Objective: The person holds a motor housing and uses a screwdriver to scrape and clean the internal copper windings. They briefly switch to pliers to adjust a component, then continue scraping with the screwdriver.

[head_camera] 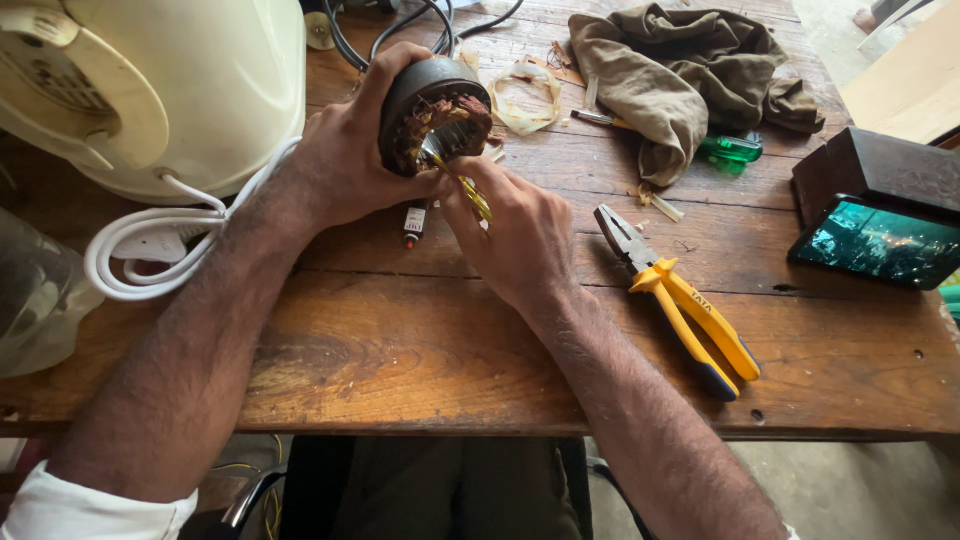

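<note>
The left hand (345, 160) wraps around a round, dark motor stator (435, 112), its grip closed on the housing, with fingers over the top and the thumb at the lower edge. The stator is held up above the far middle of the wooden counter (420, 340), its open face turned toward the camera, showing coppery windings inside. The right hand (515, 235) pinches a thin yellow-handled tool (465, 185), its grip closed on the handle, and the metal tip sits in the windings at the lower edge of the stator's face.

Black cables (400, 30) run from behind the stator toward the far edge. To the left stands a cream-coloured appliance body (190, 80), with a coiled white cord (150, 235) beside the left wrist. Just below the stator a small pen-like tester (414, 222) lies on the counter. To the right of the right hand lie yellow-handled pliers (680, 300), well apart from it. Farther back are a crumpled olive rag (680, 70), a green-handled screwdriver (725, 150) partly under it, and a loop of pale tape (525, 95). At the right edge a phone (875, 240) leans against a dark box (880, 165).
</note>
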`<action>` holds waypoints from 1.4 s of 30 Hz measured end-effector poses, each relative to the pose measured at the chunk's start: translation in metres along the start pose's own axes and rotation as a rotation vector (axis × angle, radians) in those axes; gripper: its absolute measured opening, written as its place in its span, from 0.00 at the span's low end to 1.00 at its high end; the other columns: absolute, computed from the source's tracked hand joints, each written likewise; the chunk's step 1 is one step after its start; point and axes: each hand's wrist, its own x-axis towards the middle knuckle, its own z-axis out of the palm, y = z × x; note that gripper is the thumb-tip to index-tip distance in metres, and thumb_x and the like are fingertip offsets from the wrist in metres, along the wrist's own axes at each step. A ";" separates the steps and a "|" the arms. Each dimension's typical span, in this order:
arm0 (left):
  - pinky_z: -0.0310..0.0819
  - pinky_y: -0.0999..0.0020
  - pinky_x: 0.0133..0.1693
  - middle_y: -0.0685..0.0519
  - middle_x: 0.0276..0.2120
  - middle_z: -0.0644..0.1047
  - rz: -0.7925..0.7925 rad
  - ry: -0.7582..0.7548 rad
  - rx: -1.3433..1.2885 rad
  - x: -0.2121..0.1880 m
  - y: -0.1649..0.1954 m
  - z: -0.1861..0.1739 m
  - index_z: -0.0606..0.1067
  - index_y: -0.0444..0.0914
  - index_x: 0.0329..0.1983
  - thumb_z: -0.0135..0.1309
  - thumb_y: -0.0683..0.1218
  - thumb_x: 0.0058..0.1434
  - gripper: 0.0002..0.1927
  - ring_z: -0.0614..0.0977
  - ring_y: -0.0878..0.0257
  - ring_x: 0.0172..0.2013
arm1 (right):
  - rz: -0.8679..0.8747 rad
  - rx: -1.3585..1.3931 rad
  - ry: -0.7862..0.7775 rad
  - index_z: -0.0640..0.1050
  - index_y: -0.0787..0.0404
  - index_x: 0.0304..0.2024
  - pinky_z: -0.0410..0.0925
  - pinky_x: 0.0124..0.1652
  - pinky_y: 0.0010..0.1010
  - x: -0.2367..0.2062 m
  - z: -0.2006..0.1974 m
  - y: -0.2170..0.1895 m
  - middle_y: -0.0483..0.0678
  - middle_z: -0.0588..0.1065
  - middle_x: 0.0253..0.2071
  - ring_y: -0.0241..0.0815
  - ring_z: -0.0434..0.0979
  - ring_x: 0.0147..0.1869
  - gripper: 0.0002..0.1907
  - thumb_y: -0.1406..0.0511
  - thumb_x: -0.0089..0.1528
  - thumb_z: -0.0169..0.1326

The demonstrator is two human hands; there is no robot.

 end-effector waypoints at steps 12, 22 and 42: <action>0.85 0.46 0.52 0.36 0.55 0.78 -0.007 -0.005 0.009 0.000 0.001 -0.001 0.48 0.53 0.72 0.75 0.55 0.57 0.52 0.85 0.41 0.48 | 0.014 0.003 -0.020 0.81 0.59 0.49 0.77 0.34 0.35 0.001 -0.001 0.000 0.51 0.84 0.38 0.42 0.86 0.35 0.11 0.60 0.70 0.55; 0.84 0.46 0.53 0.37 0.55 0.78 -0.002 0.000 0.012 0.000 0.002 -0.002 0.49 0.53 0.71 0.76 0.55 0.56 0.53 0.85 0.41 0.49 | 0.017 0.006 -0.005 0.81 0.59 0.48 0.77 0.35 0.37 0.001 -0.002 -0.001 0.51 0.84 0.37 0.43 0.86 0.36 0.11 0.60 0.70 0.56; 0.85 0.47 0.52 0.37 0.56 0.77 0.013 -0.002 -0.010 -0.001 -0.001 0.000 0.48 0.54 0.71 0.76 0.54 0.55 0.54 0.85 0.41 0.49 | 0.003 -0.007 -0.029 0.80 0.60 0.49 0.76 0.32 0.35 0.001 -0.001 0.002 0.51 0.84 0.37 0.41 0.86 0.33 0.11 0.60 0.70 0.56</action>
